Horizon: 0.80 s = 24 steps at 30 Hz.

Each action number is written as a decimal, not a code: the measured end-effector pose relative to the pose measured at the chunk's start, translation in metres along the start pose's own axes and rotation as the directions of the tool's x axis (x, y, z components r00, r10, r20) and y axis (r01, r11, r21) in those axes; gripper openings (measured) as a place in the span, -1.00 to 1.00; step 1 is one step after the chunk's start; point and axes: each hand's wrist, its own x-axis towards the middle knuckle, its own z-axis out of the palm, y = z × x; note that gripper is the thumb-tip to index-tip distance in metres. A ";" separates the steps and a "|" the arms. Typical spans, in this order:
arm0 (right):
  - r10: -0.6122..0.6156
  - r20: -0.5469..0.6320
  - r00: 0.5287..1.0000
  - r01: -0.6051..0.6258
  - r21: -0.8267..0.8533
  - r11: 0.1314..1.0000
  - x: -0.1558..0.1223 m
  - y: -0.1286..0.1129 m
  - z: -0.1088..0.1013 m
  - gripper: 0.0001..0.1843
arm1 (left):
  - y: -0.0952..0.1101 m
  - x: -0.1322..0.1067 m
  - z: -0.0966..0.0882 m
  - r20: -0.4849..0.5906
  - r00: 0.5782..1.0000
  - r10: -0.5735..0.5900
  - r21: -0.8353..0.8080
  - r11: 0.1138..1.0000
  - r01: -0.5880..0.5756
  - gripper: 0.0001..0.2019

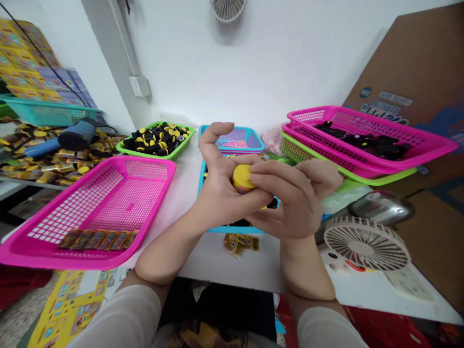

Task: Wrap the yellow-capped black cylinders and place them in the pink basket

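Above a blue basket (217,229) at the middle of the table, both hands meet around a small cylinder with a yellow cap (242,178). My left hand (221,188) is wrapped about its body, index finger raised and bent away. The fingertips of my right hand (293,198) press on the cap's side and top. Most of the cylinder's body is hidden by the fingers. Beneath the hands, the basket holds black and yellow pieces, partly covered. Several small printed gold-and-black wrappers (239,243) lie on the table in front of it.
To the left, a pink basket (145,212) holds a row of wrapped pieces; behind it, a green basket (181,150) holds black-and-yellow cylinders. Stacked baskets (362,166) with black parts stand right. A small fan (366,244) lies at the right, beside a large cardboard box (409,72).
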 end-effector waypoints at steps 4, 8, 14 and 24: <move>-0.052 -0.017 0.999 0.050 -0.126 0.991 0.002 -0.001 -0.002 -0.59 | -0.005 0.001 0.002 0.010 0.999 -0.031 0.052 0.998 0.031 -0.31; -0.177 -0.063 0.982 0.157 -0.243 0.957 -0.002 0.006 0.002 -0.59 | -0.012 0.004 0.013 -0.155 0.987 0.048 0.072 0.997 -0.037 -0.40; -0.194 -0.043 0.980 0.188 -0.118 0.975 -0.004 0.018 0.015 -0.39 | 0.005 -0.013 -0.009 -0.131 0.990 0.051 0.329 0.944 -0.005 -0.54; -0.113 -0.058 0.992 0.125 0.284 0.951 0.000 -0.008 0.030 -0.27 | 0.062 -0.053 -0.042 -0.119 0.991 -0.065 0.359 0.928 0.104 -0.68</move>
